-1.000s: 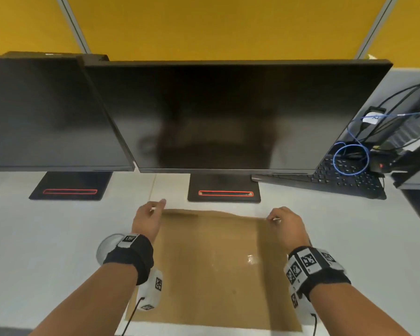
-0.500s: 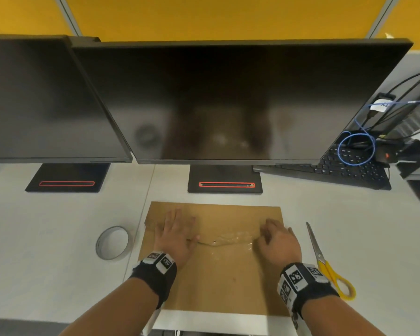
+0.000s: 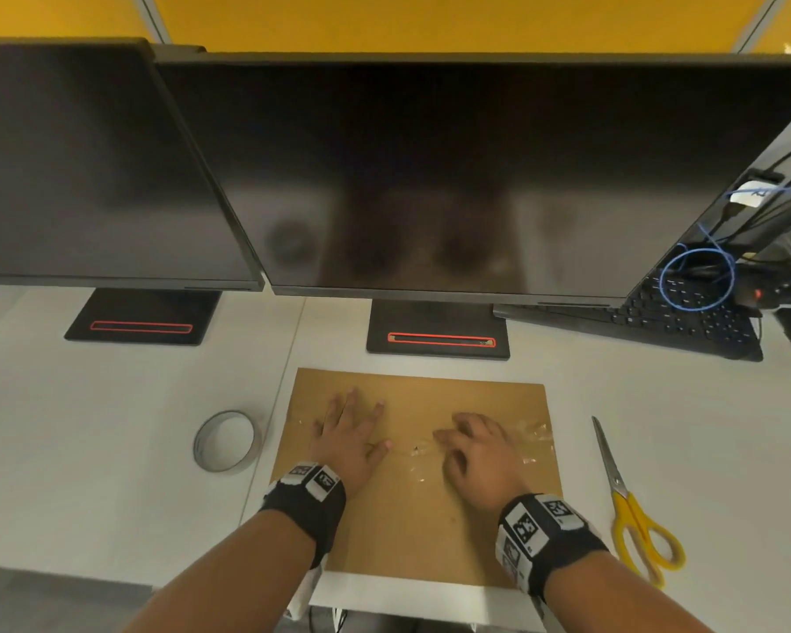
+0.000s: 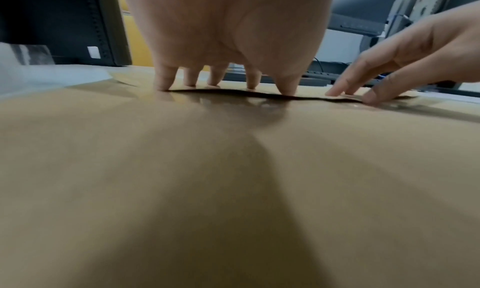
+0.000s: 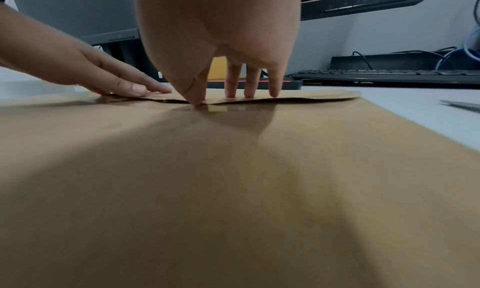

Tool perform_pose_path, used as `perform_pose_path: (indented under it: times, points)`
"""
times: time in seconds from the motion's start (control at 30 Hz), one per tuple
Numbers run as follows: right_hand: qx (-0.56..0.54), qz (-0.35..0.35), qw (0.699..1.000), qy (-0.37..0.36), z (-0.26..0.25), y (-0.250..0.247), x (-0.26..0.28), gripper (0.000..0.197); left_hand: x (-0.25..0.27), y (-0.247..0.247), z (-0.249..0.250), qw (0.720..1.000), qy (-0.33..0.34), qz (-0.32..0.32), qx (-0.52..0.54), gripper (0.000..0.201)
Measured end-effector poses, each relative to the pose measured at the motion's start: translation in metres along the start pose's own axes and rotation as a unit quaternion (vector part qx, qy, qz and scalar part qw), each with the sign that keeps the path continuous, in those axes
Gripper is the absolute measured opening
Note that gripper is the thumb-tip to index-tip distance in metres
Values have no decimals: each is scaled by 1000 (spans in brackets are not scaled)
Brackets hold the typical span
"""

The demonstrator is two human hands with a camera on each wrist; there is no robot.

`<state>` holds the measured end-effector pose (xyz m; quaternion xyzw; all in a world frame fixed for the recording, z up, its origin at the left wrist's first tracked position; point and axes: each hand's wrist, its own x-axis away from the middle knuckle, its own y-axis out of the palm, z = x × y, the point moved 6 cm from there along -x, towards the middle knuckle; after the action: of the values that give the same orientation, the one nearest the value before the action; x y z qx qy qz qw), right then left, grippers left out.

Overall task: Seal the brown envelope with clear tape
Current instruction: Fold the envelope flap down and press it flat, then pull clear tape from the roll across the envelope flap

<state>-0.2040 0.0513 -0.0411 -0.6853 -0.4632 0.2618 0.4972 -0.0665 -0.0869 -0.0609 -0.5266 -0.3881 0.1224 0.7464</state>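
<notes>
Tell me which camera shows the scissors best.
The head view: the yellow-handled scissors lie whole on the desk, right of the envelope. The right wrist view catches only a blade tip at its edge; the left wrist view shows none.

Tape roll [image 3: 227, 442] left of envelope [image 3: 412, 518] (scissors [image 3: 631, 504] right)

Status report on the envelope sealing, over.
Left hand and right hand flat, pressing the clear tape strip onto the flat brown paper envelope. Flap edge still lifts slightly. Nothing in the way.
</notes>
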Motion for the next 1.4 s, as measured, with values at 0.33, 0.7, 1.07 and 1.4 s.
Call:
perform_pose_path:
  times: [0.33,0.7,1.07,1.4]
  points:
    - [-30,-38,999,-21,-38,6,-29,28,23,-53,-59,953,-151,242,106,50]
    - [-43,-73,995,-46,-57,17,-38,33,35,-26,-127,908,-317,110,252,72]
    - [-171,-46,984,33,-46,14,-36,23,32,-79,-39,916,-53,228,325,59]
    - [-525,-79,813,240,-10,-1,-28,68,21,-66,44,968,77,171,164,62]
